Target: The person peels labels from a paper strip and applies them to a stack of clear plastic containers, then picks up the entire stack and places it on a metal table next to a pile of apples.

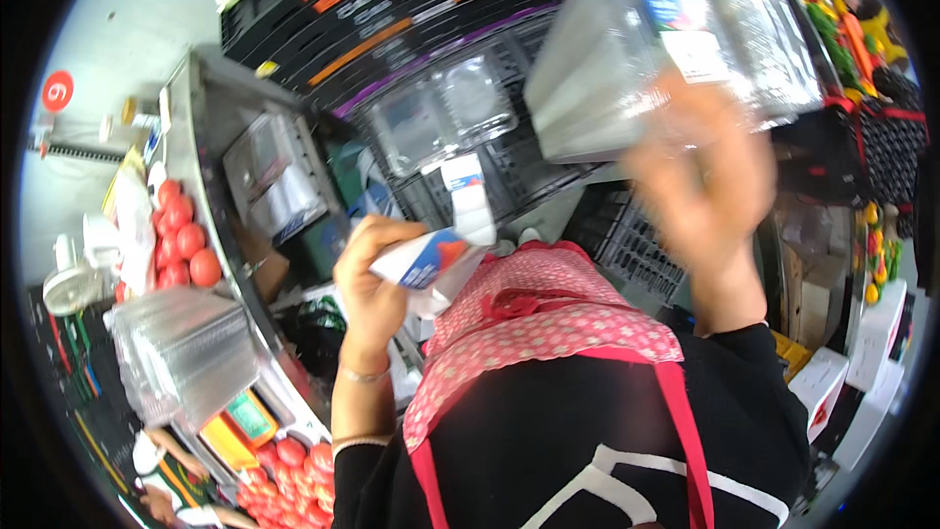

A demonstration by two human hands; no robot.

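My left hand (374,279) grips a roll of printed paper labels (433,268) in front of the apron. From the roll a loose strip of labels (470,198) curls up and away. Blurred by motion, my right hand (698,169) is at the near side of a tall stack of clear plastic containers (602,59). A blue-and-white label (690,44) shows at its fingertips against the stack; whether the fingers hold it cannot be made out. Clear plastic trays (440,106) lie to the left of the stack on a black plastic crate (514,169).
Black crates (396,7) with orange stickers rise behind. At left, tomatoes (180,235), wrapped plastic containers (183,353) and a yellow scale (239,426) line a counter. Another person's arm (172,455) is at lower left. Peppers (826,22) lie at far right.
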